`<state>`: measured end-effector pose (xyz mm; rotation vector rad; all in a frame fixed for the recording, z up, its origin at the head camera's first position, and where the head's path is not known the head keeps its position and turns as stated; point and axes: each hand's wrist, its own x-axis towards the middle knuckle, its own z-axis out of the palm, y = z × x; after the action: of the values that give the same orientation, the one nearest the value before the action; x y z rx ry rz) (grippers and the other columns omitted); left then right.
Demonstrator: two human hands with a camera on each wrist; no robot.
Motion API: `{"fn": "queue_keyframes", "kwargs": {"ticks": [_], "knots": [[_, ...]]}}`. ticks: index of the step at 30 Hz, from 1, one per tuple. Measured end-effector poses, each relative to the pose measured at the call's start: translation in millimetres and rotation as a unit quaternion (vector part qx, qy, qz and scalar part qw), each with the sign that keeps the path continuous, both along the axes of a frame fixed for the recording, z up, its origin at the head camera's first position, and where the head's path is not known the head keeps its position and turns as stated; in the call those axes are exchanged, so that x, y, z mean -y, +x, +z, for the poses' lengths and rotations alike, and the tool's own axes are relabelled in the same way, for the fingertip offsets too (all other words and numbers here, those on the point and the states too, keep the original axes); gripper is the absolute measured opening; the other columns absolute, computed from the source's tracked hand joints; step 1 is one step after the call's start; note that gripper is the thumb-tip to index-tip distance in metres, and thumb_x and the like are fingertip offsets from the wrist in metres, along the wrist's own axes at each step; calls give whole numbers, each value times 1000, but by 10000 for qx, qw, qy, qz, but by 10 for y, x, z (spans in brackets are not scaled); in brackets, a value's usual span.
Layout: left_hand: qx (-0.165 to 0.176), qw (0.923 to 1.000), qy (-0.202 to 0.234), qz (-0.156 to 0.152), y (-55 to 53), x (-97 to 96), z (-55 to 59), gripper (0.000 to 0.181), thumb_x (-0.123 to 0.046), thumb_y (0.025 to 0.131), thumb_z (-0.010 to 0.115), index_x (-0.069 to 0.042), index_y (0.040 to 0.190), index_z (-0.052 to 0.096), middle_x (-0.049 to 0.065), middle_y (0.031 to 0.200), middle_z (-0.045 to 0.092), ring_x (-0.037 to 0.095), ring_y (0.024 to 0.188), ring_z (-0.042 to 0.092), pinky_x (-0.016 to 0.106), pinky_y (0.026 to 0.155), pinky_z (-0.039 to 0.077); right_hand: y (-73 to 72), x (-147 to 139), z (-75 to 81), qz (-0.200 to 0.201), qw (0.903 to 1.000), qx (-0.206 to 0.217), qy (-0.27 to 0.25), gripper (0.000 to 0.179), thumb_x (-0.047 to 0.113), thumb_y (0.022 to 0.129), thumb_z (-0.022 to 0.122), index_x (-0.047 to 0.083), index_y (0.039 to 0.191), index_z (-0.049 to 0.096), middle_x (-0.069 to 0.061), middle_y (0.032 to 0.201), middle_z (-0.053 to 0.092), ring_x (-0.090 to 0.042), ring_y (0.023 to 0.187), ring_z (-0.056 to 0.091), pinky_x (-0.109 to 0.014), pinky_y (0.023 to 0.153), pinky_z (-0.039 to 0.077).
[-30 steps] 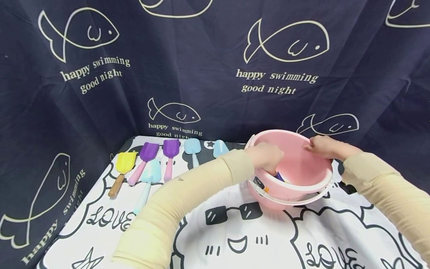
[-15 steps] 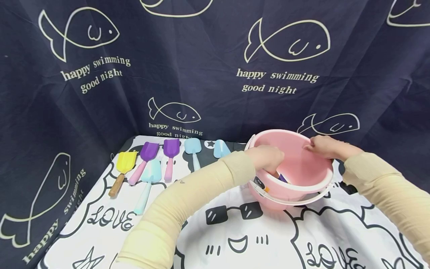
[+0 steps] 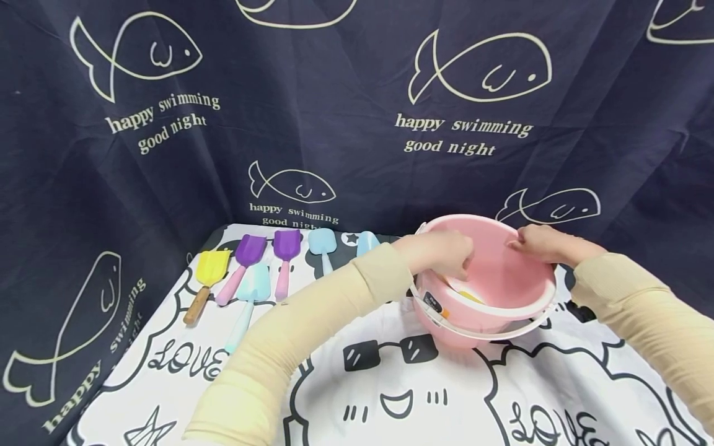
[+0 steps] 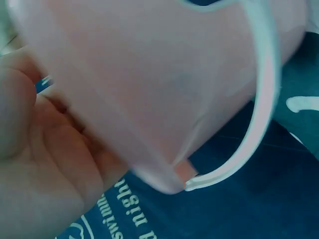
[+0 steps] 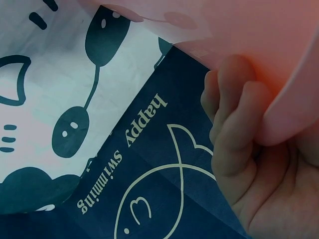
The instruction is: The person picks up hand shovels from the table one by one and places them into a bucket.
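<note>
- The right hand (image 3: 541,243) is gripping the bucket (image 3: 502,266) by its rim, fingers curling tightly over the edge.
- The left hand (image 3: 446,251) is dipping over the opposite side of the rim, fingers bending down inside; I'm not managing to tell whether they're pinching anything, since the wall is hiding the tips.
- The bucket is sitting between the two grips, its mouth leaning towards me.
- A yellow bit (image 3: 471,297) is showing inside, just below the left hand's fingers.
- The white handle (image 3: 485,337) is hanging around the near side, below both hands.
- A dark label (image 3: 432,302) is showing on the outer wall, under the left hand.
- Well to the left of the left hand, a yellow scoop (image 3: 213,267) is lying with its wooden grip pointing nearer.
- Between it and the left hand, two purple scoops, one (image 3: 251,249) and another (image 3: 287,244), are lying with pink grips.
- Three pale blue scoops are also lying left of that hand: one (image 3: 255,284) nearer, one (image 3: 322,241) farther back, one (image 3: 367,243) closest to it, partly hiding behind the sleeve (image 3: 301,322).
- A patterned cloth (image 3: 323,378) is spreading beneath everything.
</note>
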<state>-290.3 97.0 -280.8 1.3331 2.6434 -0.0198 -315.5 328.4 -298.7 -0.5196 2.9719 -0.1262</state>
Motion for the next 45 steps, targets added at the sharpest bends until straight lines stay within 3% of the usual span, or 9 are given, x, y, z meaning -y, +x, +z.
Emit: {"fn": "queue_keyframes", "kwargs": {"ticks": [5, 10, 17, 25, 33, 38, 45], "knots": [[509, 9933, 1021, -174, -12, 136, 184, 11, -21, 90, 61, -14, 88, 69, -7, 79, 63, 5, 71, 52, 14, 69, 40, -8, 6, -8, -13, 10000, 43, -21, 29, 19, 93, 54, 2, 69, 50, -2, 59, 48, -18, 58, 49, -33, 57, 40], [937, 9769, 1921, -67, 31, 331, 346, 11, -23, 91, 61, -16, 86, 68, -6, 78, 68, 3, 71, 57, 14, 69, 43, -18, 21, 0, 23, 10000, 60, -22, 28, 18, 92, 54, 2, 69, 51, -2, 59, 48, -18, 57, 48, -32, 57, 39], [933, 9572, 2738, -42, 136, 637, 456, 13, -23, 92, 61, -17, 82, 65, -9, 72, 65, 3, 66, 59, 17, 64, 45, -31, 26, 25, 66, 10000, 27, 33, 28, 18, 92, 54, 1, 70, 52, -2, 60, 50, -19, 59, 49, -34, 59, 41], [1066, 9372, 3311, 251, 231, 954, 545, 13, -24, 92, 61, -14, 92, 68, -5, 79, 68, 7, 74, 64, 19, 67, 47, -19, 28, 41, -2, 9999, 115, 11, 28, 18, 93, 54, 0, 71, 52, -3, 61, 50, -19, 59, 50, -34, 58, 41], [676, 9200, 3813, 602, 342, 1307, 505, 10, -23, 91, 62, -17, 89, 69, -7, 75, 68, 2, 66, 61, 21, 64, 49, -19, 38, 33, 7, 9999, 132, -29, 29, 18, 93, 54, 2, 69, 49, -3, 60, 48, -18, 58, 49, -32, 57, 40], [572, 9043, 4094, 1068, 430, 1623, 458, 9, -20, 90, 62, -15, 89, 69, -7, 76, 68, 5, 68, 63, 25, 65, 50, -21, 57, 33, -7, 9998, 189, -28, 28, 18, 93, 54, 1, 71, 50, -3, 61, 49, -18, 59, 49, -33, 58, 40], [198, 8926, 4104, 1859, 501, 2044, 312, 10, -22, 90, 63, -15, 88, 70, -6, 73, 66, 13, 66, 61, 28, 65, 48, -20, 59, 54, 6, 9999, 126, 29, 28, 18, 93, 54, 1, 71, 50, -4, 61, 49, -19, 60, 50, -35, 59, 40]]}}
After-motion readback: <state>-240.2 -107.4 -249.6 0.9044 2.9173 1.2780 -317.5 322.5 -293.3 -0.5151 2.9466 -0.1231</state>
